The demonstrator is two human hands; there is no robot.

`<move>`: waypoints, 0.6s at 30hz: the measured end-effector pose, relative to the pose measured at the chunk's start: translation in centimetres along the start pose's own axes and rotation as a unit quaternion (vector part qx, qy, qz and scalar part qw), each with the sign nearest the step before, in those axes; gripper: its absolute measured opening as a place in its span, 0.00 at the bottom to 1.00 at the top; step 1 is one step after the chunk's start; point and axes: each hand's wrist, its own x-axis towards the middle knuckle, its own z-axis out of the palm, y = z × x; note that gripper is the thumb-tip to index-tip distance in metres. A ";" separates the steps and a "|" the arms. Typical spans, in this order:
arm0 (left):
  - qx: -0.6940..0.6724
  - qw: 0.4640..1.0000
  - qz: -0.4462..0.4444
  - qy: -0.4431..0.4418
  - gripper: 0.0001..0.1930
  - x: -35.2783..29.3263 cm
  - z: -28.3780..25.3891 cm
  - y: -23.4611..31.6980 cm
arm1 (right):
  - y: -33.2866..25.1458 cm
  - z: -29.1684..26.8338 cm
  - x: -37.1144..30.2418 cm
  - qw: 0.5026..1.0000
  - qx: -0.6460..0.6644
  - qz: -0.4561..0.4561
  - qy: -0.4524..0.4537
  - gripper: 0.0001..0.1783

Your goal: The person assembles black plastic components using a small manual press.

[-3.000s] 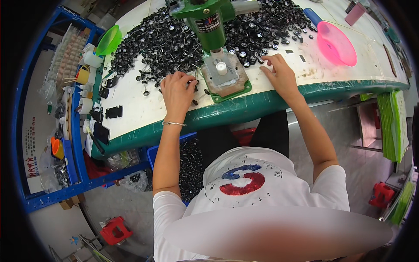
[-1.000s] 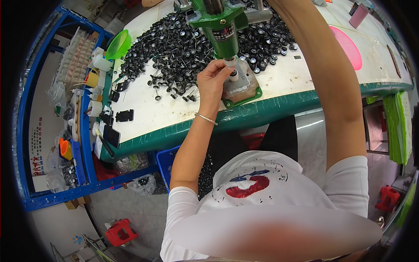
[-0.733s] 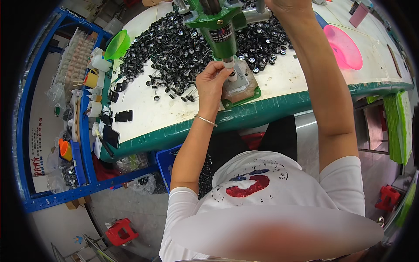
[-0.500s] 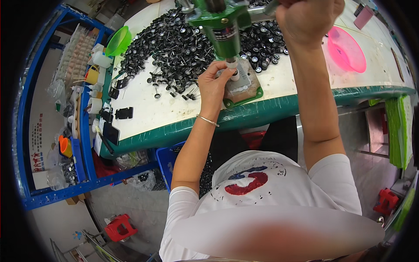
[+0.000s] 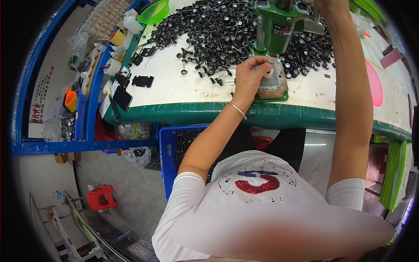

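Observation:
My left hand (image 5: 252,78) is closed in a pinch under the ram of a green hand press (image 5: 279,37). Its fingertips hold a small dark wheel, now mostly covered by thumb and finger, against a white post (image 5: 267,75) on the press base (image 5: 273,92). At the top edge, my right hand (image 5: 334,8) is closed on the press lever (image 5: 315,16); the frame cuts off part of its fingers. Behind the press lies a big heap of black wheels (image 5: 222,28), many with thin metal pins, spread over the white tabletop (image 5: 174,89).
A green bowl (image 5: 154,12) stands far left, a pink bowl (image 5: 374,83) at right. Black plastic parts (image 5: 142,81) and a phone (image 5: 122,98) lie at left. A blue bin (image 5: 167,161) sits below the table's green edge (image 5: 183,114). A blue rack (image 5: 89,118) borders the left side.
The view has shifted, so the press and table appear farther right. My right hand has gone up toward the top edge with the lever. My left hand stays pinched at the white post.

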 end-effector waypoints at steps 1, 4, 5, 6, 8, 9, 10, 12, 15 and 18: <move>-0.001 1.000 0.001 -0.001 0.08 -0.1 -0.1 0.1 | 0.9 -0.9 1.1 0.942 -0.278 -0.162 0.093 0.14; 0.057 0.998 0.015 0.017 0.07 -0.7 -1.8 1.3 | 1.8 -1.0 1.5 0.781 -0.520 -0.292 0.188 0.13; 0.169 0.984 0.053 0.026 0.07 -1.1 -3.0 2.1 | 2.0 -0.9 1.2 0.787 -0.514 -0.277 0.197 0.14; 0.278 0.956 0.091 0.035 0.07 -1.8 -4.1 2.9 | 2.4 -0.8 0.9 0.785 -0.516 -0.278 0.201 0.14; 0.375 0.915 0.144 0.040 0.07 -2.7 -7.6 2.5 | 3.2 -1.3 0.2 0.688 -0.596 -0.312 0.273 0.16; 0.442 0.889 0.118 0.020 0.06 -3.4 -8.9 2.9 | 3.2 -1.8 -0.7 0.706 -0.593 -0.303 0.241 0.19; 0.439 0.890 0.118 0.016 0.06 -4.1 -8.8 2.4 | 2.8 -2.6 -1.5 0.704 -0.595 -0.303 0.244 0.19; 0.611 0.766 0.202 0.011 0.05 -4.9 -9.0 1.4 | 2.5 -4.0 -2.8 0.700 -0.583 -0.329 0.247 0.20; 0.650 0.736 0.190 0.005 0.09 -5.9 -8.4 1.0 | 4.0 -5.7 -4.8 0.708 -0.569 -0.333 0.253 0.18; 0.662 0.717 0.216 0.001 0.14 -6.2 -7.2 1.2 | 3.8 -8.1 -8.0 0.674 -0.595 -0.355 0.256 0.17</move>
